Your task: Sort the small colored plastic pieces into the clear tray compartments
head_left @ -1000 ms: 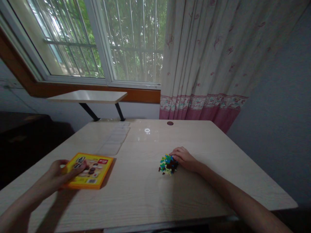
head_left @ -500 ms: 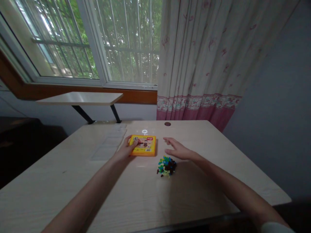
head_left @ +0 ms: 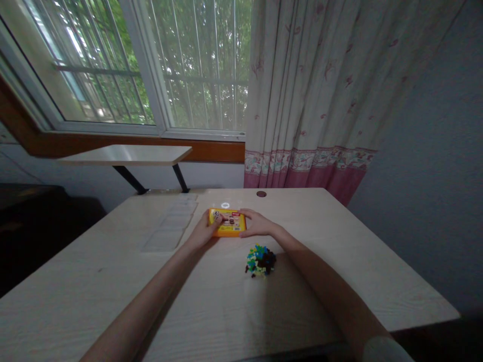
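A flat yellow-orange box (head_left: pixel 232 227) with a printed picture on its top face is between my two hands. My left hand (head_left: pixel 207 229) grips its left side, the thumb lying across the printed face. At the box's right edge, my right hand (head_left: pixel 258 222) has its fingers at the upper corner and its thumb at the lower one. Just in front of the box a small heap of tiny building bricks (head_left: pixel 261 260), in green, blue, yellow and dark brown, lies on the pale table (head_left: pixel 211 306).
Left of the box lies a clear plastic divided tray (head_left: pixel 168 226). A raised shelf (head_left: pixel 132 155) on black legs stands at the back left. A round cable hole (head_left: pixel 261 194) sits near the far edge, before the curtain (head_left: pixel 305 100) and window.
My right hand has moved left and closed onto the right edge of the box. The box has shifted slightly right and appears tilted up a little, still in my left hand.
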The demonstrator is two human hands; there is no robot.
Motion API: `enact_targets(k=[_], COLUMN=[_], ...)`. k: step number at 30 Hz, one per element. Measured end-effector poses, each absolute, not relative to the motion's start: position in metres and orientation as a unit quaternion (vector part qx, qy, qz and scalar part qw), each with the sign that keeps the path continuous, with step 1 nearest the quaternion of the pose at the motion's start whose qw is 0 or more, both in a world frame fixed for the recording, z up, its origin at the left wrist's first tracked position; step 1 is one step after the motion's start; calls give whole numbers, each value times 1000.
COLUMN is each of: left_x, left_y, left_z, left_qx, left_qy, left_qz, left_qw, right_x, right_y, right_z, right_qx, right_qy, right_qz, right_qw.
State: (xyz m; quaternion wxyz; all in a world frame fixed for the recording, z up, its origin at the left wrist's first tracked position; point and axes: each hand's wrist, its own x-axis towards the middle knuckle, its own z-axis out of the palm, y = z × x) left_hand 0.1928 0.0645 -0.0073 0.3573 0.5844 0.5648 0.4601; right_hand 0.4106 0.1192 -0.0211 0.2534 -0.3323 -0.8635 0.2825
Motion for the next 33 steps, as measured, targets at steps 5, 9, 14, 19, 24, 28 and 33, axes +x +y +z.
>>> enact_targets(k=[5, 9, 14, 19, 24, 28, 33], left_x=[173, 160, 158, 159, 158, 159, 160], left_y=[50, 45, 41, 40, 41, 40, 41], left_z=[-2, -12, -21, -21, -18, -16, -18], left_qx=[692, 724, 751, 747, 744, 741, 746], left_qy=[563, 614, 609, 615, 623, 631, 622], left_qz=[370, 285, 245, 243, 231, 222, 228], left_qw=[262, 132, 70, 64, 71, 66, 69], right_x=[409, 408, 411, 413, 414, 413, 410], right_y=[122, 123, 118, 117, 115, 113, 117], right_z=[-32, -37, -34, -33, -31, -27, -28], right_qx=[-339, -352, -341, -318, -329, -348, -331], right_qy=[-858, -854, -868, -867, -836, -811, -802], right_qz=[269, 257, 257, 254, 302, 325, 327], right_qw=[276, 283, 255, 288, 318, 341, 373])
